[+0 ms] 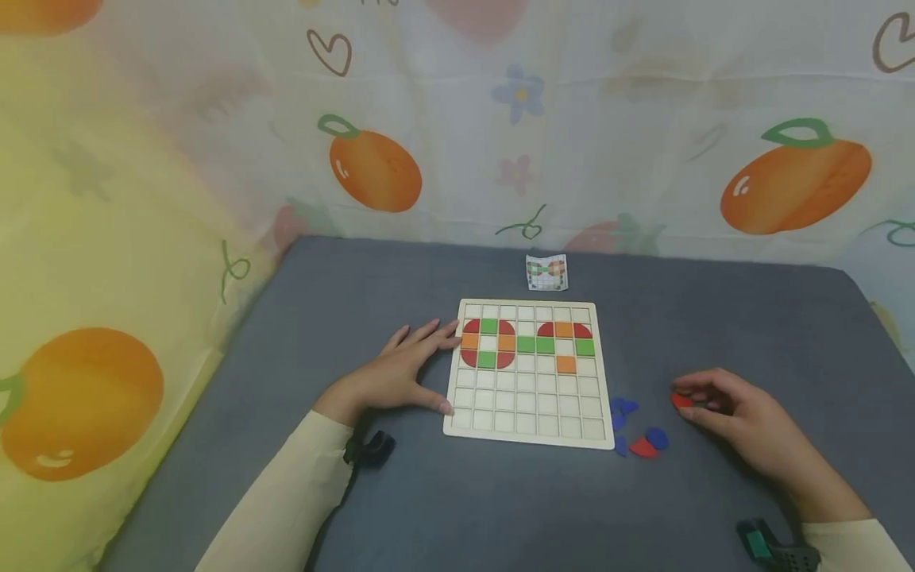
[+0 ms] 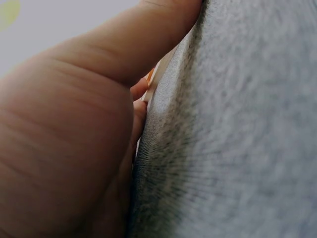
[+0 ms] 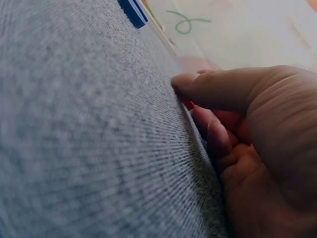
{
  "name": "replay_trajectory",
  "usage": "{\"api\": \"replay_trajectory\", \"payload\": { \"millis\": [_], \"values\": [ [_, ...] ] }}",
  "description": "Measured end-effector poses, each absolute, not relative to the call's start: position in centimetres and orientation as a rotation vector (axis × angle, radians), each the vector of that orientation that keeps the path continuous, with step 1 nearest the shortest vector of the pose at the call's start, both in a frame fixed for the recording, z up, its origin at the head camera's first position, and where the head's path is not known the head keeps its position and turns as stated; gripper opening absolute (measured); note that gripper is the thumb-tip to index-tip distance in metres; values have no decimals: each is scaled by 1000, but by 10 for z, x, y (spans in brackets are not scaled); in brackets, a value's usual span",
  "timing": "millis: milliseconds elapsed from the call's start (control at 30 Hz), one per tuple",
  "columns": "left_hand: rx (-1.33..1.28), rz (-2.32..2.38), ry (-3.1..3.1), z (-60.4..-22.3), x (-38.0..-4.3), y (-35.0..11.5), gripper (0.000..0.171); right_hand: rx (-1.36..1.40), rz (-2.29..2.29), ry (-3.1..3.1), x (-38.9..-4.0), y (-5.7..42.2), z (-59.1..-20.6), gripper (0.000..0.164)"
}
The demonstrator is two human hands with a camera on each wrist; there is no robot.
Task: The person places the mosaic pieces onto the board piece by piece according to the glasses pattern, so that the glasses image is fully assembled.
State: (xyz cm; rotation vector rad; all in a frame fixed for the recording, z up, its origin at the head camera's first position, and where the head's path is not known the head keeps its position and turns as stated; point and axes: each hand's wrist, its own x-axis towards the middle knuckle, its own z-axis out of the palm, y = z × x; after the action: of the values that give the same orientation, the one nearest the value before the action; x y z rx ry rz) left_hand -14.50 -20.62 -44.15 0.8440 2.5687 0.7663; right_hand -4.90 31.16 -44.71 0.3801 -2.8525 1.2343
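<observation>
A pale grid board (image 1: 525, 401) lies on the grey table, its upper rows bearing red quarter-round tiles and orange and green square tiles in two ring-like shapes. The left ring is closed around a bare cell; the right one has bare cells at its lower corners. My left hand (image 1: 396, 373) rests at the board's left edge, fingers spread, fingertips and thumb touching the rim. To the right of the board, my right hand (image 1: 747, 417) pinches a red tile (image 1: 681, 400) between thumb and fingers, low over the cloth. In the right wrist view the red tile (image 3: 189, 105) is mostly hidden.
Several blue pieces (image 1: 619, 421) lie by the board's lower right corner, with a red quarter-round tile (image 1: 644, 449) next to a blue one (image 1: 657, 438). A small printed pattern card (image 1: 546, 272) lies behind the board. A patterned curtain (image 1: 608, 103) hangs at the back.
</observation>
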Motion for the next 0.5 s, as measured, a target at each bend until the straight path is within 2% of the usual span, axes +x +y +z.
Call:
{"api": "replay_trajectory", "payload": {
  "millis": [233,500],
  "values": [
    [814,797,2551,-451,-144,-207,113,395,1224,-2837,-53,311,-453,34],
    [801,801,2580,-443,-145,-205,115,370,1204,-2790,-49,308,-449,33]
  ]
}}
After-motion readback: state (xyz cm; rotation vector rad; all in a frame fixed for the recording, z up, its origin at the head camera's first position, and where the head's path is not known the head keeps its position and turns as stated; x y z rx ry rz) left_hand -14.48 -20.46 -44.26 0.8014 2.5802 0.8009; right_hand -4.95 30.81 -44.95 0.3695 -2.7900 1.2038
